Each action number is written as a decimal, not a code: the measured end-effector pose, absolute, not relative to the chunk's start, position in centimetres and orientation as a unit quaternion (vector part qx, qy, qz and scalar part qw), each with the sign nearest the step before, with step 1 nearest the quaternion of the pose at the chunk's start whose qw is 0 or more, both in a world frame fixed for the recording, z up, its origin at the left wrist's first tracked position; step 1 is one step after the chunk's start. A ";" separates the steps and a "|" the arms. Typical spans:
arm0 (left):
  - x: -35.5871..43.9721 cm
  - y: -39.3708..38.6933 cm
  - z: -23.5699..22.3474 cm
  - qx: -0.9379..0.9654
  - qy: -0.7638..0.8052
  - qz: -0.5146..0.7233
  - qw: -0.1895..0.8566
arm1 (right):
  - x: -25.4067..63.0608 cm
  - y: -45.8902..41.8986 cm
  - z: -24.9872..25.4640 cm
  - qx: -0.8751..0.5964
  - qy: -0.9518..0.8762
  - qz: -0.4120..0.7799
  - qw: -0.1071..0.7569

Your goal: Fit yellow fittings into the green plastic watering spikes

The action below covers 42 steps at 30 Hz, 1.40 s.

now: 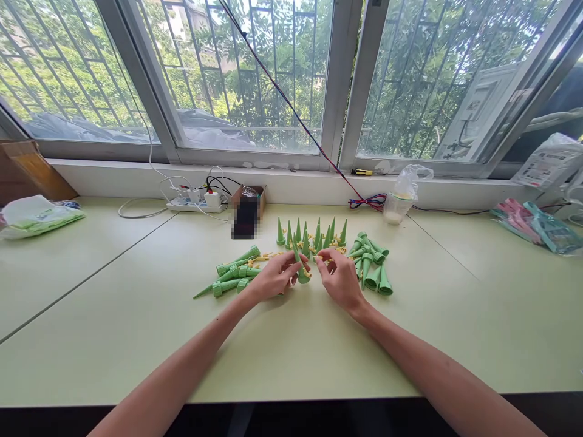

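Note:
My left hand (276,277) is closed around a green plastic watering spike (299,262), its point up and a small yellow valve piece (306,274) showing on its side near the base. Just to the right, my right hand (340,278) pinches a small pale yellow part (318,258), partly hidden by the fingertips. Behind both hands several green spikes (343,233) stand upright with yellow pieces on them. More spikes (230,280) lie in a pile left of my left hand, and another pile of spikes (373,267) lies beyond my right hand.
A power strip (195,203) with cables and a small cardboard box (260,197) stand by the window ledge. A plastic cup (397,207) with a bag is at the back right. Packets lie at the far left (39,218) and far right (542,224) of the table.

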State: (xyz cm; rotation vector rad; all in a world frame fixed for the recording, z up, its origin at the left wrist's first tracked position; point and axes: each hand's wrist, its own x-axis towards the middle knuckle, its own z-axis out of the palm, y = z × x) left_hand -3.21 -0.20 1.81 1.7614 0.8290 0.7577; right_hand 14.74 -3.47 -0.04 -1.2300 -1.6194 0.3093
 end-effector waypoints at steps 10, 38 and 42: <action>-3.3 -0.8 2.5 0.692 0.302 0.328 0.568 | 14.6 -3.7 0.1 -0.513 -0.672 0.120 0.521; -3.5 -0.5 2.2 0.649 0.322 0.348 0.595 | 14.1 -4.6 0.5 -0.451 -0.694 0.159 0.539; -3.4 -0.5 2.3 0.646 0.326 0.349 0.596 | 14.1 -4.5 0.4 -0.431 -0.707 0.164 0.536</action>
